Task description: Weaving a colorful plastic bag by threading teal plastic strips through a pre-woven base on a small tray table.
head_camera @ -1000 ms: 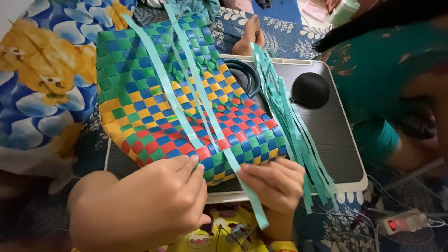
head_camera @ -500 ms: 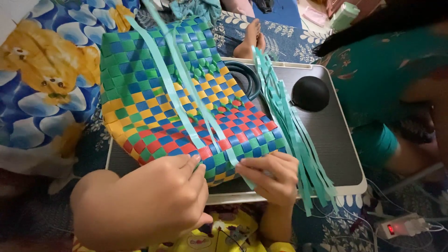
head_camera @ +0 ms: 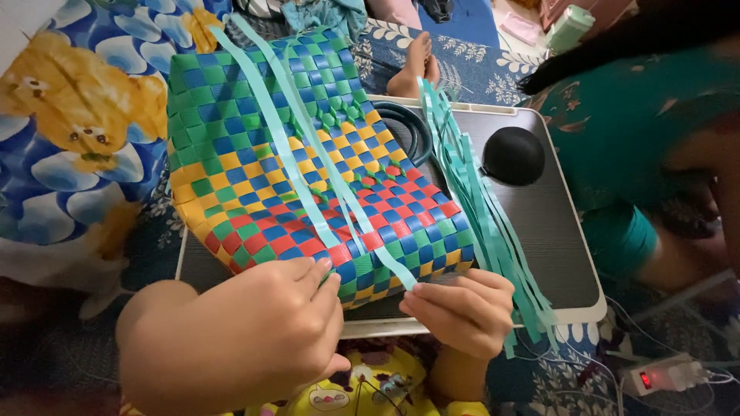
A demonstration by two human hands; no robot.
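Left hand (head_camera: 254, 331) lies knuckles-up, fingers curled; right hand (head_camera: 462, 308) pinches with fingers bunched together.

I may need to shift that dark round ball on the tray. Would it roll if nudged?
Probably. The black ball looks round and smooth, resting on the flat tray with nothing bracing it. The teal strips beside it look too thin and floppy to stop it. Its weight can't be judged.

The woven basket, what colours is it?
The woven basket is checkered green, blue, yellow and red, seen in the head view.
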